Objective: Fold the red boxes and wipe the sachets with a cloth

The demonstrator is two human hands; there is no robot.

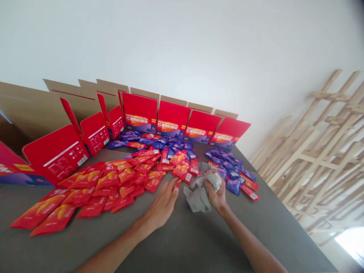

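My right hand (216, 193) is closed around a crumpled grey cloth (199, 195), part of which hangs down onto the dark table. Whatever may be inside the cloth's folds is hidden. My left hand (162, 206) reaches forward with its fingers stretched out. Its fingertips are by the corner of a red sachet (180, 170) in the middle of the table; whether they touch it I cannot tell. Many red and orange sachets (110, 182) lie in overlapping rows to the left of that hand. Purple sachets (227, 163) are heaped just beyond my right hand.
Open red cartons (173, 115) stand along the back, and more cartons (62, 151) line the left side. Another heap of purple sachets (162, 142) lies before the back row. To the right, past the table's edge (287, 208), wooden frames (318, 163) lean against the white wall.
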